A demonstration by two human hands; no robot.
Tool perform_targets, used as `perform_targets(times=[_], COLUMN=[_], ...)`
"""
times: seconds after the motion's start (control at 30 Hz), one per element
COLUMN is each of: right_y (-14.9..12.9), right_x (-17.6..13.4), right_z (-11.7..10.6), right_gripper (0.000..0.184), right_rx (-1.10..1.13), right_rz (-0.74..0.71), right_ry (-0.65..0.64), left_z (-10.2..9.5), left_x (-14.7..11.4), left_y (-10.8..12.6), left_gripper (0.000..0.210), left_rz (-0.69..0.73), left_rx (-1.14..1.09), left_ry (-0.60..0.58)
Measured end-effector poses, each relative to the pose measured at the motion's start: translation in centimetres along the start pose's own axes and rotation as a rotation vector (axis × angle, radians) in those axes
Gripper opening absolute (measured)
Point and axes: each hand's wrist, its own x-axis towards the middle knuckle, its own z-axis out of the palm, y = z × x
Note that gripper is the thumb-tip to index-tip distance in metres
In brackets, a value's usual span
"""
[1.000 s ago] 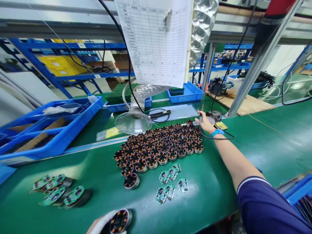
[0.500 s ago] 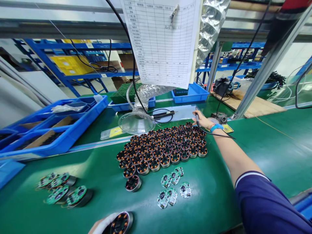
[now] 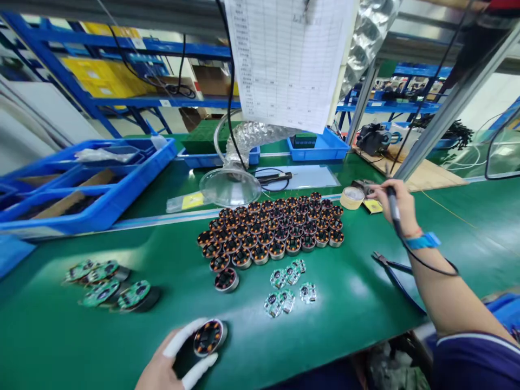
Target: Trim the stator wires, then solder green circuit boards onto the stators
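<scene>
My left hand [image 3: 173, 355], with white finger cots on thumb and forefinger, grips a motor stator [image 3: 209, 337] with copper windings at the bench's front. My right hand [image 3: 400, 203], wearing a blue wristband, holds a soldering iron [image 3: 393, 206] by its handle, tip pointing up, its cable draped over the forearm. Beyond that hand, partly covered, lies a small metal block near a roll of tape [image 3: 351, 197]. Many similar stators [image 3: 266, 238] stand packed in rows mid-bench. Several loose round circuit boards [image 3: 287, 300] lie before them. At left, several stators carry green boards [image 3: 136, 294].
Pliers [image 3: 390, 271] with dark handles lie below my right forearm. A clear fume funnel [image 3: 231, 187] on a foil duct stands behind the stators, beside a black pen-like tool [image 3: 274, 177]. Blue divided bins [image 3: 101, 200] line the left; a paper sheet [image 3: 288, 70] hangs overhead.
My right hand has moved right with the soldering iron, from behind the stator rows towards the metal post. My left hand and its stator have come further into view. The pliers now show.
</scene>
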Motion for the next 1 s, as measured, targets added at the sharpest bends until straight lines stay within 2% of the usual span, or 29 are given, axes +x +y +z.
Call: perform_targets(times=[0.03, 0.1, 0.17, 0.27, 0.33, 0.4, 0.47, 0.57, 0.67, 0.8, 0.87, 0.93, 1.0], right_y=[-1.4, -4.3, -7.0, -9.7, -10.3, -10.1, -9.9, -10.0, -10.7, -11.3, -11.2, -11.1, -11.2], right_x=[-1.4, -4.7, -8.5, -14.3, -17.5, -19.6, -20.5, -20.8, -20.7, -21.4, -22.1, -22.8, -23.3], right_z=[-0.5, -0.7, 0.1, 2.9, 5.2, 7.1, 8.2, 8.6, 7.8, 6.4, 6.4, 6.7, 7.2], right_gripper=[0.02, 0.017, 0.019, 0.016, 0.024, 0.033, 0.037, 0.035, 0.036, 0.035, 0.035, 0.034, 0.031], right_rx=[0.01, 0.058, -0.033, -0.127, -0.136, -0.138, -0.128, -0.101, -0.068, -0.021, -0.082, -0.162, -0.184], right_rz=[-0.023, -0.076, -0.15, -0.292, -0.274, -0.208, -0.148, -0.102, -0.091, -0.107, -0.118, -0.123, -0.105], right_ry=[0.033, 0.017, -0.097, -0.362, -0.505, -0.575, -0.589, -0.572, -0.618, -0.738, -0.666, -0.558, -0.508], left_z=[-0.4, -1.1, -1.5, -1.3, -0.7, -0.1, 0.3, 0.3, -0.1, -0.4, -0.3, -0.1, 0.2], left_x=[0.0, 0.2, 0.3, 0.4, 0.3, 0.1, -0.2, -0.4, -0.9, -2.2, -2.8, -3.2, -3.5], left_y=[0.4, 1.1, 1.3, 1.3, 1.5, 1.8, 2.1, 2.4, 2.2, 2.1, 2.4, 3.0, 3.5], left_gripper=[0.055, 0.061, 0.058, 0.052, 0.05, 0.05, 0.051, 0.052, 0.051, 0.033, 0.027, 0.028, 0.029], left_rz=[0.001, 0.024, 0.042, 0.02, 0.005, 0.004, 0.018, 0.031, 0.019, -0.05, -0.052, -0.032, 0.006], left_rx=[-0.004, -0.03, -0.072, -0.124, -0.13, -0.122, -0.114, -0.139, -0.204, -0.274, -0.318, -0.362, -0.381], left_ry=[-0.025, -0.109, -0.179, -0.178, -0.134, -0.085, -0.056, -0.056, -0.058, 0.02, 0.056, 0.072, 0.088])
